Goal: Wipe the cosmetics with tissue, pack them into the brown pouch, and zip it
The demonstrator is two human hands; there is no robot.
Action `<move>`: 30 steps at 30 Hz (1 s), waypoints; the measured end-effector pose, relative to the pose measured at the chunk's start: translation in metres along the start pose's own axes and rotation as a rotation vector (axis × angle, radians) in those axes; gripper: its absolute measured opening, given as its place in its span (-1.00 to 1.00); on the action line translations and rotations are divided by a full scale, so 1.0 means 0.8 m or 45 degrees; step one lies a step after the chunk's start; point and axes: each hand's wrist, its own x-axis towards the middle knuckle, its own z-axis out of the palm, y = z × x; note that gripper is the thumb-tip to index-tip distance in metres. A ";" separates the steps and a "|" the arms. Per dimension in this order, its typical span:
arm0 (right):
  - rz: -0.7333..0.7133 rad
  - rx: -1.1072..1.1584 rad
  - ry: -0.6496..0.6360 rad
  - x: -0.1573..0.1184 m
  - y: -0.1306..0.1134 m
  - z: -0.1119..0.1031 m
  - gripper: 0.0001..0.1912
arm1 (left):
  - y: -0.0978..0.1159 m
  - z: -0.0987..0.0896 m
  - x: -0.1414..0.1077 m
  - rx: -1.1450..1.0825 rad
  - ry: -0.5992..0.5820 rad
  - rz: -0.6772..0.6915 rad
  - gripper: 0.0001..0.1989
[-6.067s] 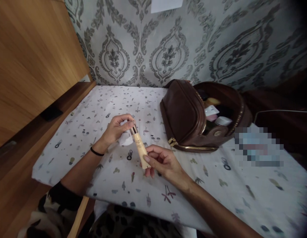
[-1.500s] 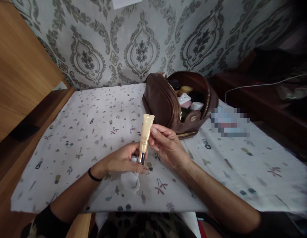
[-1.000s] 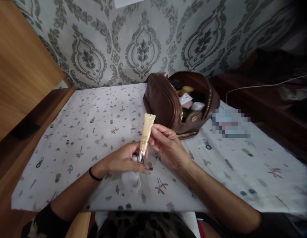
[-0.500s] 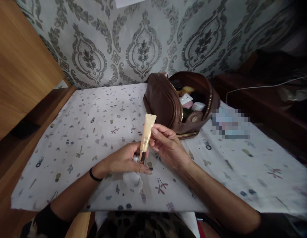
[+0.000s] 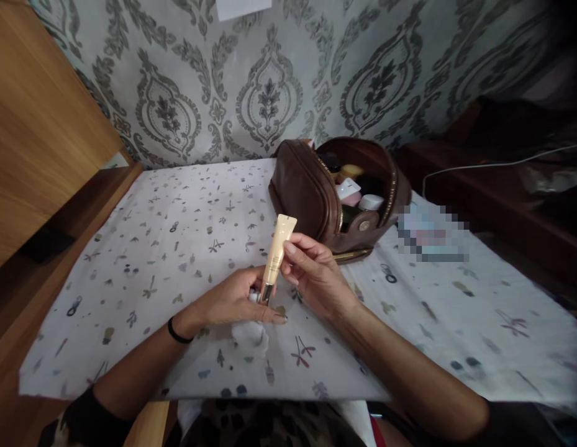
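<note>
A cream-yellow tube (image 5: 278, 249) with a dark shiny cap stands nearly upright, cap down, tilted a little to the right. My right hand (image 5: 313, 273) pinches its upper part between thumb and fingers. Around the cap end, my left hand (image 5: 244, 298), with a black band on the wrist, is curled over a crumpled white cloth or tissue (image 5: 251, 336) that hangs below the palm. Whether the left fingers touch the cap is hard to tell. Behind the right hand sits an open brown bag (image 5: 302, 186).
Jars and bottles fill the bag, among them a white-lidded jar (image 5: 371, 202). The table has a patterned white cloth (image 5: 186, 217). A pixelated item (image 5: 432, 234) lies right of the bag. A wooden cabinet (image 5: 46, 112) stands at left, and a pale cable (image 5: 484, 164) runs at right.
The tube has tilted slightly more to the right at its top. Both hands keep nearly the same place and hold.
</note>
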 end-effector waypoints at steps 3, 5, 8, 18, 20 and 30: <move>-0.042 0.006 0.001 0.002 -0.001 0.000 -0.73 | 0.000 -0.004 0.000 -0.039 -0.024 -0.013 -0.57; -0.073 0.021 0.001 0.003 -0.001 -0.001 -0.74 | 0.000 -0.009 -0.001 -0.070 -0.101 -0.020 -0.56; -0.086 0.043 0.017 0.003 -0.002 -0.002 -0.75 | -0.001 -0.017 -0.004 -0.080 -0.228 -0.016 -0.52; -0.096 0.022 0.022 0.001 -0.002 -0.001 -0.74 | -0.003 -0.018 0.003 -0.052 -0.150 0.048 -0.61; -0.110 0.022 0.014 0.002 -0.001 -0.002 -0.74 | -0.005 -0.018 0.004 -0.071 -0.133 0.072 -0.64; -0.047 0.048 -0.005 0.000 -0.005 -0.001 -0.72 | 0.002 -0.014 0.000 -0.105 -0.285 0.036 -0.57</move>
